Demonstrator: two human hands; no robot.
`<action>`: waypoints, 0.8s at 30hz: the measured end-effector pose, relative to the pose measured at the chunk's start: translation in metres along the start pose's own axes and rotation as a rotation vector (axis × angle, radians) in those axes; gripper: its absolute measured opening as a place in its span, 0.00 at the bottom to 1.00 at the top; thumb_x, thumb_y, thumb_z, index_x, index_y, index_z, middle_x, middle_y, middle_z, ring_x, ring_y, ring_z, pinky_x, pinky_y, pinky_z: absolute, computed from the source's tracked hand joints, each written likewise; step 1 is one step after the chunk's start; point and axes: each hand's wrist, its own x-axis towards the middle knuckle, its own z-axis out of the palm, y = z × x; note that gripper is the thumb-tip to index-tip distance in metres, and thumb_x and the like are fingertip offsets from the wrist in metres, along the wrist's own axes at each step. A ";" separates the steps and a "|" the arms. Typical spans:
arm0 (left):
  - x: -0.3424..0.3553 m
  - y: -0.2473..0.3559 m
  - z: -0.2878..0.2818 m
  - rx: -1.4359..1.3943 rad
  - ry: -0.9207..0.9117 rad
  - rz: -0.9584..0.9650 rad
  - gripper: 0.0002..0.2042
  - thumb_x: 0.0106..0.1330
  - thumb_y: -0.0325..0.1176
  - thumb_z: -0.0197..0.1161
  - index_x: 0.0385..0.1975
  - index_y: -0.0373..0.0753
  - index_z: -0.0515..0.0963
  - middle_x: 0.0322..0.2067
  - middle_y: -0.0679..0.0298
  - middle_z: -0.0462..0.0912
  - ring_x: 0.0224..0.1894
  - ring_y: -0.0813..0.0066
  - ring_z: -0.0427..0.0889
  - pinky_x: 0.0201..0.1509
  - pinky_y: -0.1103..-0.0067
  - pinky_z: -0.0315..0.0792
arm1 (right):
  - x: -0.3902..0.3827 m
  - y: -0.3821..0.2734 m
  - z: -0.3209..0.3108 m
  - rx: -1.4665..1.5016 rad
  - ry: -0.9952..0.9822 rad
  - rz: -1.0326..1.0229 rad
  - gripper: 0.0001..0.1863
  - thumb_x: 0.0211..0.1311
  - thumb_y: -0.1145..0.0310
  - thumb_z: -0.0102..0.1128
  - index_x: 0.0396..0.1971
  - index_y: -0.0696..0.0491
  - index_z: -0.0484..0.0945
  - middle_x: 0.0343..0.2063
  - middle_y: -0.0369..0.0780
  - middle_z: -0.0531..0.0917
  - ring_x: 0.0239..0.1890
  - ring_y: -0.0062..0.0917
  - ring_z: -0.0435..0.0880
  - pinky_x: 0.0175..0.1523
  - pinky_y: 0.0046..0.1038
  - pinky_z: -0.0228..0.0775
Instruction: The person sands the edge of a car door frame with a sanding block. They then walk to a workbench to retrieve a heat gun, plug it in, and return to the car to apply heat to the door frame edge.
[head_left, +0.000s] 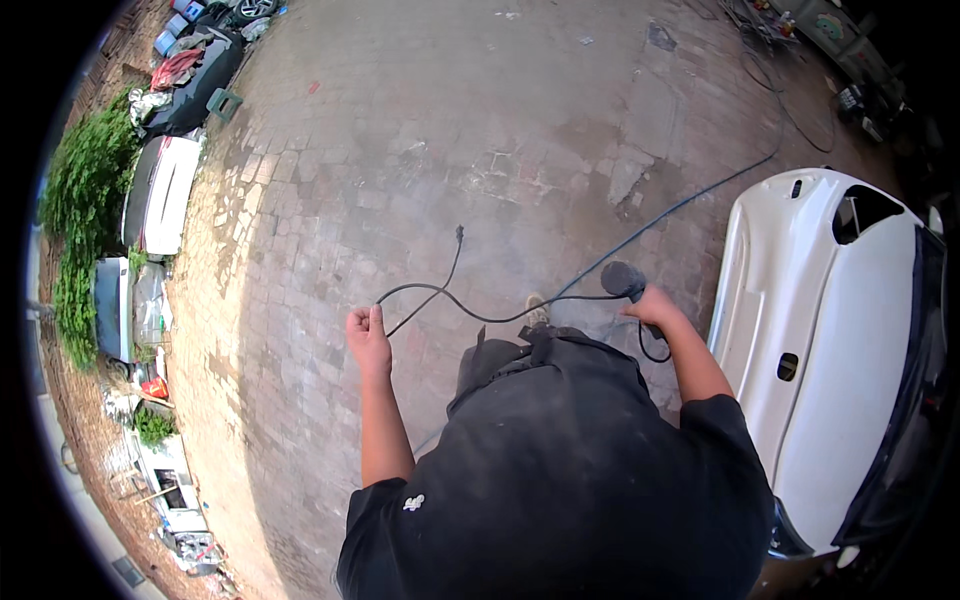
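My left hand (368, 328), held out to the left, is closed on a black power cord (440, 291). From there a loose end of the cord reaches forward to a dark plug (459, 233). The other stretch sags across in front of my body to a black power tool with a round pad (622, 279), which looks like a sander. My right hand (654, 304) grips this tool on my right side, its pad pointing away from me. A loop of cord hangs below that hand. My palm hides most of the tool's body.
A white car (830, 370) stands close on my right. A thin blue hose (680, 203) crosses the brick paving (400, 190) towards the far right. Along the left edge lie car panels (170, 195), bushes and scrap, with a small green stool (223, 104) nearby.
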 end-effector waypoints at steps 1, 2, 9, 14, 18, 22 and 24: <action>0.022 0.011 0.009 0.007 -0.002 0.037 0.11 0.69 0.35 0.62 0.29 0.38 0.71 0.19 0.77 0.66 0.21 0.90 0.59 0.24 0.87 0.54 | 0.032 -0.023 -0.025 -0.126 -0.119 -0.054 0.31 0.37 0.56 0.78 0.37 0.65 0.80 0.30 0.48 0.86 0.29 0.40 0.86 0.38 0.34 0.79; 0.037 0.020 0.017 0.009 -0.001 0.063 0.10 0.69 0.34 0.62 0.28 0.39 0.71 0.20 0.77 0.66 0.22 0.90 0.59 0.25 0.87 0.53 | 0.057 -0.054 -0.056 -0.263 -0.241 -0.110 0.26 0.38 0.58 0.77 0.34 0.63 0.82 0.31 0.48 0.87 0.32 0.40 0.87 0.40 0.35 0.79; 0.241 0.101 0.100 -0.195 0.286 0.091 0.13 0.70 0.38 0.62 0.29 0.35 0.71 0.19 0.76 0.67 0.22 0.89 0.60 0.25 0.86 0.56 | 0.218 -0.153 -0.183 -0.563 -0.549 -0.087 0.13 0.40 0.67 0.69 0.27 0.59 0.85 0.32 0.48 0.86 0.36 0.39 0.86 0.42 0.36 0.79; 0.407 0.157 0.221 0.081 0.299 0.237 0.15 0.70 0.39 0.62 0.27 0.34 0.72 0.19 0.72 0.70 0.23 0.86 0.63 0.25 0.84 0.60 | 0.322 -0.159 -0.234 -0.672 -0.524 -0.189 0.14 0.39 0.68 0.68 0.29 0.56 0.86 0.33 0.47 0.86 0.38 0.39 0.86 0.42 0.36 0.79; 0.511 0.242 0.396 0.008 0.022 0.365 0.16 0.70 0.40 0.62 0.27 0.34 0.72 0.20 0.71 0.70 0.23 0.85 0.64 0.27 0.84 0.61 | 0.388 -0.195 -0.294 -0.737 -0.537 -0.019 0.15 0.41 0.69 0.67 0.34 0.54 0.86 0.39 0.46 0.86 0.43 0.38 0.86 0.46 0.35 0.79; 0.612 0.340 0.541 -0.140 0.123 0.563 0.17 0.70 0.42 0.62 0.26 0.34 0.71 0.19 0.72 0.68 0.23 0.86 0.61 0.25 0.83 0.58 | 0.454 -0.189 -0.342 -0.631 -0.437 0.089 0.15 0.44 0.71 0.66 0.36 0.52 0.86 0.40 0.44 0.86 0.45 0.36 0.86 0.46 0.35 0.79; 0.665 0.394 0.591 -0.227 0.110 0.496 0.18 0.70 0.42 0.62 0.24 0.35 0.71 0.19 0.72 0.68 0.22 0.85 0.61 0.25 0.83 0.58 | 0.491 -0.186 -0.368 -0.585 -0.401 0.147 0.14 0.46 0.72 0.65 0.37 0.52 0.86 0.40 0.43 0.86 0.45 0.35 0.86 0.46 0.35 0.79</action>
